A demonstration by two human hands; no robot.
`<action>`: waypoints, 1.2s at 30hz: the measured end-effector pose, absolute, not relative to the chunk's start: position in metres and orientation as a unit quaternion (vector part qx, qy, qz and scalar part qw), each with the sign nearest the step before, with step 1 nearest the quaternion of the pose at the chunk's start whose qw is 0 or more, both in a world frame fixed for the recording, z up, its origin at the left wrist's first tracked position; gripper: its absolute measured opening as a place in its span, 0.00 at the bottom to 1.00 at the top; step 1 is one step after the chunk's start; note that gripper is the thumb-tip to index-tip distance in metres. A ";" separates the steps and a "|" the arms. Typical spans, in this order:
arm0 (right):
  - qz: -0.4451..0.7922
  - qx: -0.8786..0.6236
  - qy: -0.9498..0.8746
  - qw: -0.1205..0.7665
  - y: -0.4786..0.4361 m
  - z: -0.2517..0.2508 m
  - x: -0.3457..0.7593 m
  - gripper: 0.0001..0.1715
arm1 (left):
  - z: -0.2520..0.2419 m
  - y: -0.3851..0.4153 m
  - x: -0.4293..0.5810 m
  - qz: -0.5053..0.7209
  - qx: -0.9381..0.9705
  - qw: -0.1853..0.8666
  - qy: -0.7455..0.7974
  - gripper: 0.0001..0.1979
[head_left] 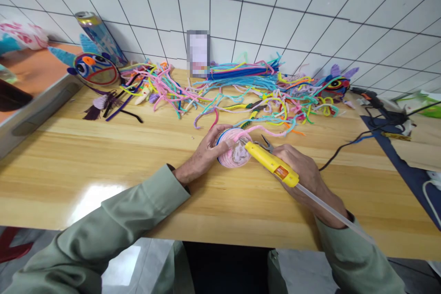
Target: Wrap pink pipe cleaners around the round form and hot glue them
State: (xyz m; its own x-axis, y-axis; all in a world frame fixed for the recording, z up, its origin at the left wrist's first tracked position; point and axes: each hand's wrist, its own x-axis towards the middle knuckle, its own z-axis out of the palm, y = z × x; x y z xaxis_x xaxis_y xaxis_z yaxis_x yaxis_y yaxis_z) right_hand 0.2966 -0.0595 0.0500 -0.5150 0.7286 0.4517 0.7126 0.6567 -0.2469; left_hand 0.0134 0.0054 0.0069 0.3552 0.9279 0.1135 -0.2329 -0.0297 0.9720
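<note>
My left hand is closed around a round pink coil of pipe cleaners with a blue edge, held above the table. A loose pink pipe cleaner trails from it to the right. In my right hand is a yellow hot glue gun, with a long clear glue stick sticking out of its back. The gun's nozzle points at the pale middle of the coil, and I cannot tell whether it touches. Metal jaws of a pliers-like tool show beside the gun, partly hidden.
Loose pipe cleaners in many colours lie along the tiled wall, beside a blue bundle. A leaning can and a finished-looking fish-like figure stand left; another figure is right. Black cables cross the right side.
</note>
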 end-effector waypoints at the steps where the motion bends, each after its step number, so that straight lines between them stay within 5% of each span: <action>1: 0.013 -0.414 -0.870 0.267 -0.059 0.050 0.297 0.07 | 0.008 0.005 0.013 0.468 0.543 0.619 0.321 0.28; 22: 0.222 -0.518 -0.767 0.307 -0.072 0.072 0.287 0.09 | 0.008 0.006 0.013 0.417 0.503 0.703 0.283 0.31; 36: 0.228 -0.521 -0.761 0.310 -0.073 0.076 0.290 0.13 | 0.011 0.011 0.011 0.412 0.534 0.679 0.288 0.30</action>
State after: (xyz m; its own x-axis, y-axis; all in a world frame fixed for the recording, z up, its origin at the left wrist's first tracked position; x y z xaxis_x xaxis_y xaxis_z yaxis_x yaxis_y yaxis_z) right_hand 0.2902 -0.0730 0.0756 -0.2638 0.9358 0.2339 0.6524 0.3518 -0.6713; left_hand 0.0111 0.0105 0.0113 0.4936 0.8683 0.0492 -0.2521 0.0887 0.9636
